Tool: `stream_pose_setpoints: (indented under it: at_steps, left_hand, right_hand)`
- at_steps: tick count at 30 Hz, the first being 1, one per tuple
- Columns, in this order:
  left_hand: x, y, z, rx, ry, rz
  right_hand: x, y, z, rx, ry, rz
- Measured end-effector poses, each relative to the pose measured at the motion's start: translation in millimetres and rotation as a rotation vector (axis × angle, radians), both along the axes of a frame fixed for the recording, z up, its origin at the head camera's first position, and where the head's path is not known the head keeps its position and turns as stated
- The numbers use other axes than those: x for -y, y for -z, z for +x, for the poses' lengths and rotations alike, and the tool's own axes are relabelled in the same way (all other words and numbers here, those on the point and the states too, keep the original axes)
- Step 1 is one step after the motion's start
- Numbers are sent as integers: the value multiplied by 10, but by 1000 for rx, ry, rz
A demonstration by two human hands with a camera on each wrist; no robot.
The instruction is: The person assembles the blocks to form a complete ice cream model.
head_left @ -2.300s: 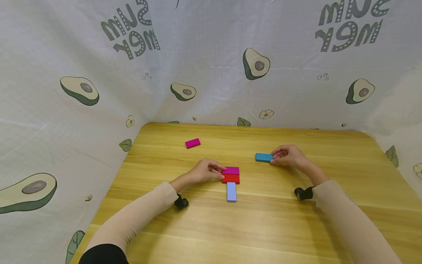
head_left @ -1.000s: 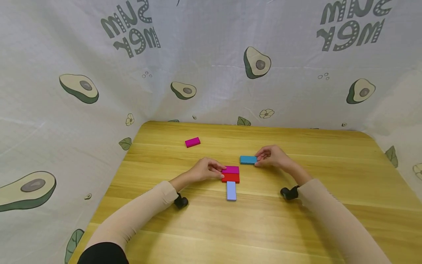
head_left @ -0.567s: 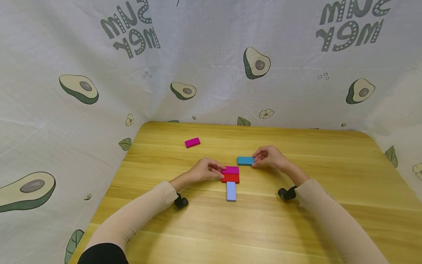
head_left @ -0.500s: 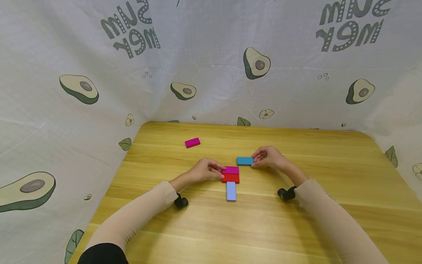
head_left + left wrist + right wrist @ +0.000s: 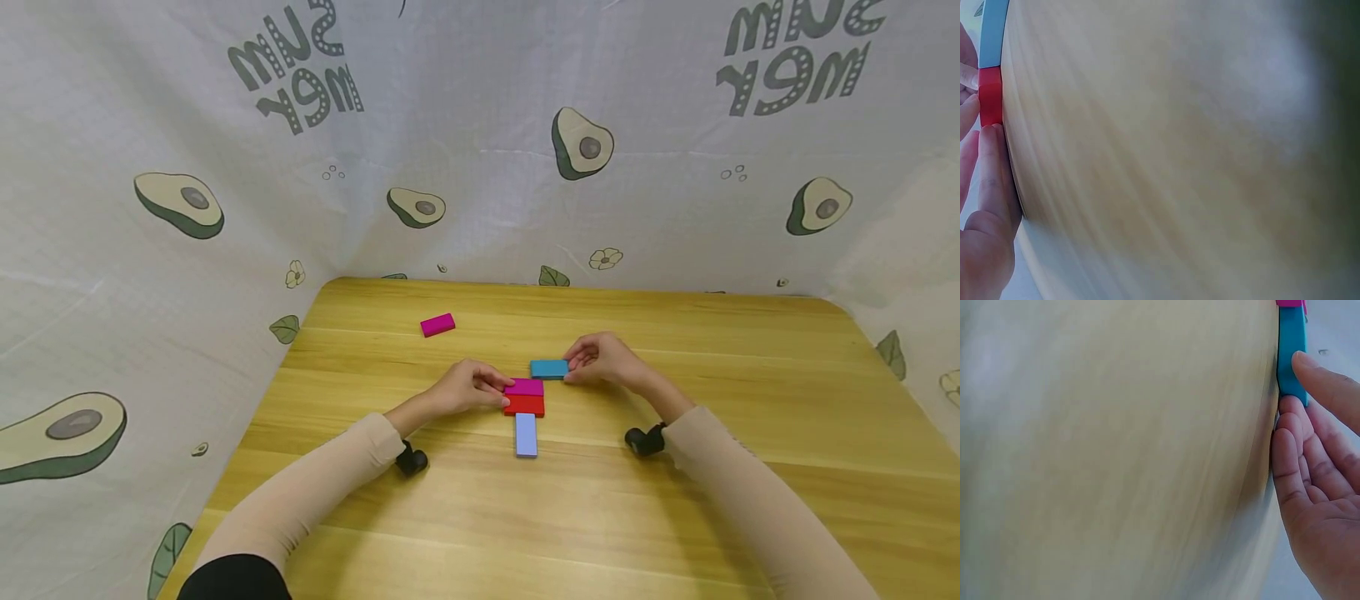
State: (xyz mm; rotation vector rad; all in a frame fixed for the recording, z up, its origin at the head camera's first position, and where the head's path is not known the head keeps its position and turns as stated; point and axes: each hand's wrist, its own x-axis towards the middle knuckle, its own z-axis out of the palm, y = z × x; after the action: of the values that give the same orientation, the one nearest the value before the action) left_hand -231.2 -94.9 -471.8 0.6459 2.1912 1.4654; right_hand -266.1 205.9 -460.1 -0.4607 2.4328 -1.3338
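Note:
Flat on the wooden table (image 5: 450, 517) lie a magenta block (image 5: 528, 387) and a red block (image 5: 530, 406), long sides together. A lavender block (image 5: 527, 436) meets the red one's near side like a stem. My left hand (image 5: 465, 387) holds the left ends of the magenta and red blocks between thumb and fingers. Seen from the left wrist, its fingertips (image 5: 990, 134) meet the red block's end. My right hand (image 5: 603, 362) pinches the right end of a blue block (image 5: 549, 369), just behind the magenta block and offset right. In the right wrist view the thumb (image 5: 1305, 360) lies on it.
Another magenta block (image 5: 438, 325) lies farther back on the left, slightly turned. A pale curtain (image 5: 480, 150) with avocado prints hangs behind the table and down its sides. A black wrist camera (image 5: 412, 460) sits under the left cuff, another (image 5: 643, 442) under the right.
My right hand has slid the blue block leftward and slightly nearer, from well right of the joined blocks to just behind them. The left hand and the other blocks stay put.

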Motion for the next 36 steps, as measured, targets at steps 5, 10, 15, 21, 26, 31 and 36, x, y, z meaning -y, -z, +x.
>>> stream_pose_setpoints:
  at_steps: [5, 10, 15, 21, 26, 31, 36]
  left_hand:
    - [-1, 14, -7, -4, 0, 1]
    - [-2, 14, -5, -5, 0, -1]
    - [-5, 9, 4, -12, 2, 6]
    - [-6, 25, -5, -6, -5, -4]
    - [-9, 28, -9, -5, -8, -1]
    - [-8, 28, -16, -3, -8, 5]
    - [-8, 34, -21, 7, -13, 1]
  right_hand:
    - [34, -4, 0, 6, -5, 1]
    - [68, -6, 11, 8, -16, -1]
    - [85, -13, 14, 6, -24, 5]
    - [97, -27, 9, 18, -42, 5]
    - [120, -37, 6, 32, -39, 17]
    - [147, -41, 8, 46, -37, 8]
    - [185, -58, 21, 39, -44, 9]
